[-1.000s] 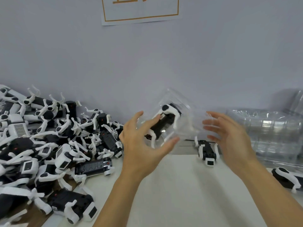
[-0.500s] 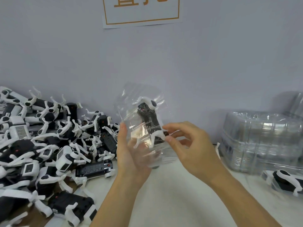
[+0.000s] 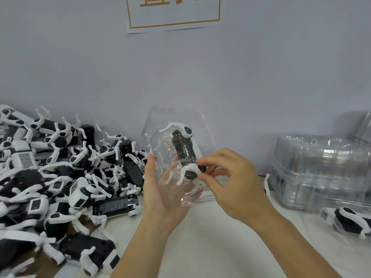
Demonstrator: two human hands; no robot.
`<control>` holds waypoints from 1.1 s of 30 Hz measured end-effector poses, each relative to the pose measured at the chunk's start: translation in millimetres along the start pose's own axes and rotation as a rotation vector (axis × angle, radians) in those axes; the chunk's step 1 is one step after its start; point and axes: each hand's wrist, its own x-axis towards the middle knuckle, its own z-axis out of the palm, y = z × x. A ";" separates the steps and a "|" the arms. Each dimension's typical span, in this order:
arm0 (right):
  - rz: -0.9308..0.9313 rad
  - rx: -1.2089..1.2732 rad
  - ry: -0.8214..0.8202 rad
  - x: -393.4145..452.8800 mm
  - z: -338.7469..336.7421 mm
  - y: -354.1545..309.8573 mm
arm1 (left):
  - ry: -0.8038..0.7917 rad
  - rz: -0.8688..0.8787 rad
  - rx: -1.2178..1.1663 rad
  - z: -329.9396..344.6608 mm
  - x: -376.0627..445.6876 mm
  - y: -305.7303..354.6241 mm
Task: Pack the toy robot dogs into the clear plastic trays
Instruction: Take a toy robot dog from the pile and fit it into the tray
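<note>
From the head view, the step in hand looks like seating one dog into its tray. The left hand [image 3: 166, 195] cradles a clear plastic tray [image 3: 176, 149] from below and behind, palm up, thumb along the tray's left edge, holding it tilted up above the bench [image 3: 210, 237]. The right hand [image 3: 230, 181] pinches with thumb and forefinger at the lower end of the toy robot dog [image 3: 185, 153] lying in the tray, right at a white leg joint with a black round cap.

The dog has a black body running up and down the tray, with white curved legs splayed at both ends. Whether it sits fully down in the moulded pocket cannot be told through the glare of the plastic.

The next move probably calls for pressing the legs in until they lie flush, then setting the packed tray aside; thin plastic will flex, so the supporting palm matters.

To the left a heap of loose dogs [image 3: 60, 173] waits on the bench; to the right stands a stack of empty trays [image 3: 321, 173], with another dog [image 3: 349, 219] in front of it.
</note>
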 end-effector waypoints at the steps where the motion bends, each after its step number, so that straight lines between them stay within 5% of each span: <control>1: -0.002 -0.001 -0.001 0.0 0.1 0.0 | -0.007 -0.003 0.001 -0.5 0.0 0.0; 16: 0.024 -0.030 -0.042 1.3 -8.5 3.5 | 0.009 0.035 0.132 0.3 -4.7 1.2; 26: 0.102 0.001 0.219 11.1 -20.4 -2.0 | -0.004 -0.026 0.314 14.8 -13.4 -1.4; 33: 0.115 -0.064 0.259 12.8 -21.0 -5.7 | -0.029 -0.031 0.422 16.3 -14.6 -2.7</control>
